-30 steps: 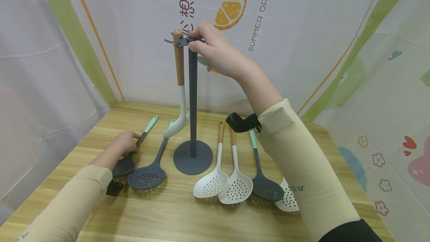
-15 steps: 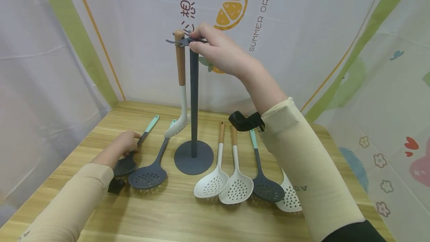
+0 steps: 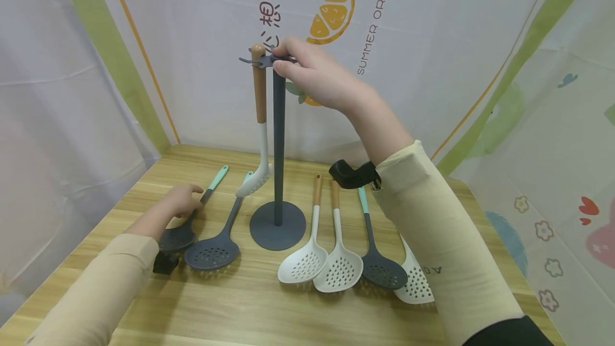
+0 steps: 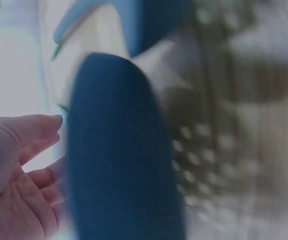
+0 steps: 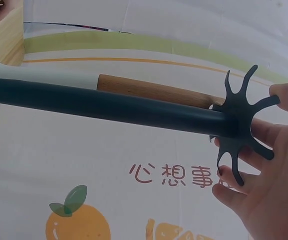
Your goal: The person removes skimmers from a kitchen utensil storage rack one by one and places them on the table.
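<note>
My right hand (image 3: 319, 73) grips the hooked top of a dark grey utensil stand (image 3: 279, 143), its fingers around the hooks (image 5: 238, 117) in the right wrist view. From a hook on the left side hangs a white skimmer (image 3: 262, 143) with a wooden handle (image 5: 153, 90). On the table's left, my left hand (image 3: 181, 201) is over the shaft of a dark grey utensil (image 3: 176, 239) with a mint handle. The left wrist view has that hand (image 4: 19, 170) with thumb and fingers loosely bent, a large dark blurred shape covering part of it.
Beside the left hand lies a dark skimmer (image 3: 211, 253). Right of the stand's round base (image 3: 261, 231) lie two white skimmers (image 3: 302, 264) (image 3: 338, 269), a dark one (image 3: 384, 272) and another white one (image 3: 414, 284), partly under the right forearm. Printed curtains (image 3: 206, 25) enclose the wooden table (image 3: 230, 314).
My left hand has shifted slightly up and left off the utensil's shaft, its fingers loosening. The right hand keeps its hold on the stand's top, and the hanging skimmer stays on its hook.
</note>
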The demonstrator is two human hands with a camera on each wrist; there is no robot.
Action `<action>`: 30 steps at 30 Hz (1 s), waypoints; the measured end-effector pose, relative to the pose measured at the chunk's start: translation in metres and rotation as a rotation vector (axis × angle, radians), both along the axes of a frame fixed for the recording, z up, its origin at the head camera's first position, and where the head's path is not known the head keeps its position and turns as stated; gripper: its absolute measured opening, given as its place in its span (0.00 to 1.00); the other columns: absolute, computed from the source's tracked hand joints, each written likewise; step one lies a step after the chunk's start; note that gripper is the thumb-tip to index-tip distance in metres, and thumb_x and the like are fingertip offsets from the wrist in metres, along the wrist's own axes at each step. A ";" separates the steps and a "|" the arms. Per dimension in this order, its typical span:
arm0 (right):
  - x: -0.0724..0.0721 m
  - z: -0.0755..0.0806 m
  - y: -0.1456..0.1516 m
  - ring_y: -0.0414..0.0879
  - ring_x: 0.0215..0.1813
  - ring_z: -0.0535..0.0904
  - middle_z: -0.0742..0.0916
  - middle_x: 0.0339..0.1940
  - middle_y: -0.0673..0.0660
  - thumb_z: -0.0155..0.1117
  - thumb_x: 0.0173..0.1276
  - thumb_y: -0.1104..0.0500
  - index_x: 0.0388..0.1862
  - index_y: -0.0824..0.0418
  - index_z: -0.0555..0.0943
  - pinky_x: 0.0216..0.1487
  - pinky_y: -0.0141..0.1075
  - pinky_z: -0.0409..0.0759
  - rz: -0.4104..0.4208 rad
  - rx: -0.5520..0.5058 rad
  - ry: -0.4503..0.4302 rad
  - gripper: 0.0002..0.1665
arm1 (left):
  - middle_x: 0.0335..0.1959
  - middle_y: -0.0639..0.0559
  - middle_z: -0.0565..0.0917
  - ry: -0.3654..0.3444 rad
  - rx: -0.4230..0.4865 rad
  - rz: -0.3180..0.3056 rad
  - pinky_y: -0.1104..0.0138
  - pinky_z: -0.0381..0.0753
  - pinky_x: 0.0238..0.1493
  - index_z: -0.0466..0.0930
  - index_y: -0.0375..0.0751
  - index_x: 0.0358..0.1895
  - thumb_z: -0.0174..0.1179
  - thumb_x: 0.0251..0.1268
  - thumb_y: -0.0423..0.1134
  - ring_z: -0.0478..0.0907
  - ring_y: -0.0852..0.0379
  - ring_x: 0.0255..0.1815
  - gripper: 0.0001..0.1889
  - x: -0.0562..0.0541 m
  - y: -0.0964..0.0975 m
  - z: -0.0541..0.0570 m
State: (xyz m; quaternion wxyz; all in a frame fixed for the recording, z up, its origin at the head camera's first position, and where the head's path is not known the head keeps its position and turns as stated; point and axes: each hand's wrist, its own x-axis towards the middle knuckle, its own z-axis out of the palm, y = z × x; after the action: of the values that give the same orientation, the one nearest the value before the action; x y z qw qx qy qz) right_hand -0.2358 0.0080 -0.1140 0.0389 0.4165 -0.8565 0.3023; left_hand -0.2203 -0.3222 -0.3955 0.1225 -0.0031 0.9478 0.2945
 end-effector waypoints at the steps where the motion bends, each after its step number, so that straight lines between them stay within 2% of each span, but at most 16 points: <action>1: 0.000 0.000 0.001 0.38 0.58 0.68 0.75 0.60 0.49 0.45 0.77 0.52 0.60 0.58 0.70 0.55 0.32 0.66 -0.001 -0.002 -0.008 0.19 | 0.18 0.50 0.75 0.028 -0.001 -0.011 0.69 0.67 0.16 0.61 0.18 0.63 0.54 0.63 0.31 0.57 0.64 0.09 0.28 -0.001 0.001 0.001; 3: 0.000 0.001 0.003 0.37 0.59 0.68 0.75 0.61 0.49 0.46 0.76 0.52 0.60 0.58 0.70 0.56 0.32 0.65 0.005 -0.009 -0.018 0.19 | 0.23 0.44 0.78 0.068 0.003 -0.019 0.68 0.67 0.16 0.62 0.18 0.63 0.53 0.64 0.32 0.59 0.63 0.10 0.27 -0.003 0.004 0.006; 5: 0.000 0.001 0.004 0.37 0.58 0.68 0.75 0.61 0.48 0.46 0.76 0.52 0.61 0.57 0.71 0.56 0.33 0.65 0.011 -0.012 -0.021 0.19 | 0.36 0.34 0.80 0.118 -0.011 -0.038 0.64 0.73 0.21 0.64 0.19 0.62 0.53 0.65 0.34 0.70 0.55 0.16 0.26 -0.004 0.008 0.012; 7: 0.000 0.001 0.006 0.37 0.58 0.68 0.76 0.61 0.47 0.46 0.76 0.51 0.62 0.56 0.71 0.56 0.33 0.65 0.008 -0.004 -0.017 0.20 | 0.43 0.28 0.78 0.152 -0.014 -0.044 0.59 0.76 0.27 0.65 0.20 0.62 0.54 0.66 0.35 0.77 0.45 0.27 0.26 -0.003 0.012 0.019; 10: 0.000 0.002 0.007 0.37 0.58 0.69 0.76 0.62 0.47 0.46 0.76 0.51 0.63 0.55 0.71 0.57 0.34 0.66 0.003 0.011 -0.007 0.20 | 0.49 0.24 0.75 0.199 -0.006 -0.057 0.51 0.78 0.36 0.66 0.22 0.62 0.53 0.68 0.36 0.75 0.32 0.46 0.25 -0.002 0.016 0.027; 19: 0.001 0.004 0.009 0.38 0.56 0.68 0.76 0.59 0.48 0.45 0.77 0.54 0.63 0.56 0.71 0.57 0.33 0.65 0.009 0.021 -0.001 0.19 | 0.51 0.27 0.76 0.302 0.097 -0.030 0.49 0.77 0.41 0.65 0.31 0.67 0.48 0.73 0.39 0.74 0.34 0.49 0.24 0.001 0.031 0.048; 22: 0.000 0.003 0.009 0.39 0.54 0.68 0.76 0.57 0.48 0.44 0.77 0.55 0.62 0.56 0.71 0.55 0.33 0.66 0.012 0.016 -0.001 0.19 | 0.54 0.30 0.75 0.343 0.149 -0.028 0.47 0.76 0.45 0.65 0.34 0.68 0.48 0.75 0.44 0.73 0.35 0.53 0.25 0.001 0.035 0.054; 26: -0.001 0.002 0.010 0.40 0.52 0.68 0.77 0.56 0.48 0.43 0.77 0.56 0.62 0.56 0.71 0.52 0.34 0.66 0.020 0.001 -0.003 0.19 | 0.58 0.35 0.75 0.367 0.219 -0.043 0.42 0.70 0.53 0.65 0.41 0.70 0.47 0.73 0.56 0.70 0.38 0.59 0.30 0.003 0.042 0.061; 30: -0.001 0.002 0.009 0.39 0.52 0.68 0.77 0.57 0.48 0.42 0.77 0.57 0.62 0.57 0.71 0.53 0.33 0.66 0.033 -0.014 -0.005 0.19 | 0.60 0.39 0.75 0.399 0.304 -0.076 0.41 0.64 0.58 0.65 0.45 0.71 0.47 0.70 0.60 0.68 0.39 0.62 0.32 0.004 0.051 0.068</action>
State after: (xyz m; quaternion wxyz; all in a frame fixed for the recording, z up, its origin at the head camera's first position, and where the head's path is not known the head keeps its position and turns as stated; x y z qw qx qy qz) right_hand -0.2363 0.0174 -0.1121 0.0346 0.4295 -0.8475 0.3099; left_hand -0.2168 -0.2711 -0.3279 -0.0572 0.1091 0.8974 0.4238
